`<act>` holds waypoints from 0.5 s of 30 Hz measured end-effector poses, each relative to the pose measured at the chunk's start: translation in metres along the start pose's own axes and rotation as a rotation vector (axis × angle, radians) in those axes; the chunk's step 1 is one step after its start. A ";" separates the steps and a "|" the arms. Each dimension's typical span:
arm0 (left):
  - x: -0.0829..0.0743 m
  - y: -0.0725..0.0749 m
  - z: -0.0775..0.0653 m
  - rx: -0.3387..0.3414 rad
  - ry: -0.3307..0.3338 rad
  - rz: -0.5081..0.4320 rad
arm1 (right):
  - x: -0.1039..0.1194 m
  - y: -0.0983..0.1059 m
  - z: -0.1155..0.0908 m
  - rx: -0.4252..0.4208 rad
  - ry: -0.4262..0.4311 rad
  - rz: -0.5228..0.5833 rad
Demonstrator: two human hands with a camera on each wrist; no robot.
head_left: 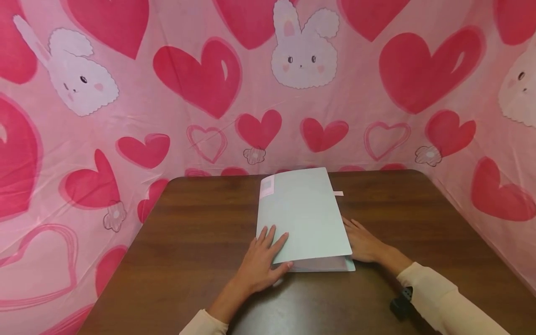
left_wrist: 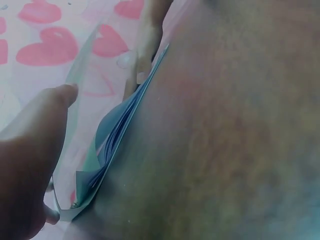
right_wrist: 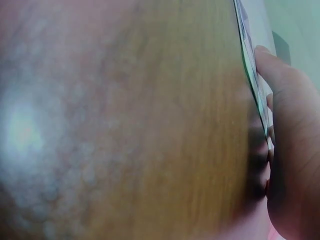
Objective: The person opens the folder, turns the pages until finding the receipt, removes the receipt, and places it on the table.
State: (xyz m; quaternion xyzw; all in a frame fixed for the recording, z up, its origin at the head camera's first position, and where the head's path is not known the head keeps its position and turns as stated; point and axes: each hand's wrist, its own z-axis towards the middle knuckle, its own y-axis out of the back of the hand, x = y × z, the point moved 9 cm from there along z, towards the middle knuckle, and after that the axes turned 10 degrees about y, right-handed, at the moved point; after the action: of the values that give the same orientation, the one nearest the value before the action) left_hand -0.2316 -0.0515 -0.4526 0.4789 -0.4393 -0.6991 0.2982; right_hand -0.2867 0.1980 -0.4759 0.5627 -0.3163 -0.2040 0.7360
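A pale green folder [head_left: 301, 218] with a pink label lies on the table. Its front cover stands raised over a stack of inner sheets [left_wrist: 120, 127], leaving a gap along the near edge. My left hand [head_left: 265, 260] rests on the cover's lower left with fingers spread, its thumb by the near edge. At the right edge, my right hand [head_left: 366, 242] is partly hidden by the raised cover. In the right wrist view its thumb [right_wrist: 280, 70] lies by the sheet edges, and the other fingers extend along the folder's side.
The folder is on a dark brown wooden table [head_left: 188, 246]. A small pink tab [head_left: 338, 193] sticks out from the folder's right side. Pink cloth [head_left: 259, 97] with hearts and rabbits hangs behind and along both sides. A black device [head_left: 401, 304] sits at the right wrist.
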 end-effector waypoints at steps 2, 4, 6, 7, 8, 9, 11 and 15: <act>-0.002 0.002 -0.002 -0.032 -0.017 0.006 | -0.001 -0.001 0.001 -0.003 -0.007 0.010; -0.004 0.004 -0.005 -0.064 -0.038 0.017 | -0.002 -0.002 0.001 -0.006 -0.013 0.024; -0.007 0.006 -0.008 -0.090 -0.061 0.039 | -0.003 -0.003 0.001 -0.010 -0.020 0.047; -0.008 0.006 -0.010 -0.101 -0.073 0.051 | -0.003 -0.004 0.001 -0.008 -0.023 0.059; -0.010 0.006 -0.011 -0.110 -0.083 0.063 | -0.004 -0.004 0.001 -0.005 -0.022 0.059; -0.011 0.007 -0.013 -0.119 -0.092 0.073 | -0.004 -0.005 0.001 -0.002 -0.022 0.060; -0.013 0.008 -0.015 -0.138 -0.108 0.093 | -0.005 -0.006 0.001 0.008 -0.023 0.062; -0.016 0.012 -0.020 -0.200 -0.141 0.124 | -0.006 -0.009 0.001 0.027 -0.030 0.068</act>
State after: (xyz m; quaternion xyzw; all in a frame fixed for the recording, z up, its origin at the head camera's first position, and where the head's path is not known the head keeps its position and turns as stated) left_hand -0.2070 -0.0504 -0.4382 0.3683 -0.4160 -0.7515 0.3557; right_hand -0.2917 0.1988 -0.4858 0.5584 -0.3489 -0.1827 0.7301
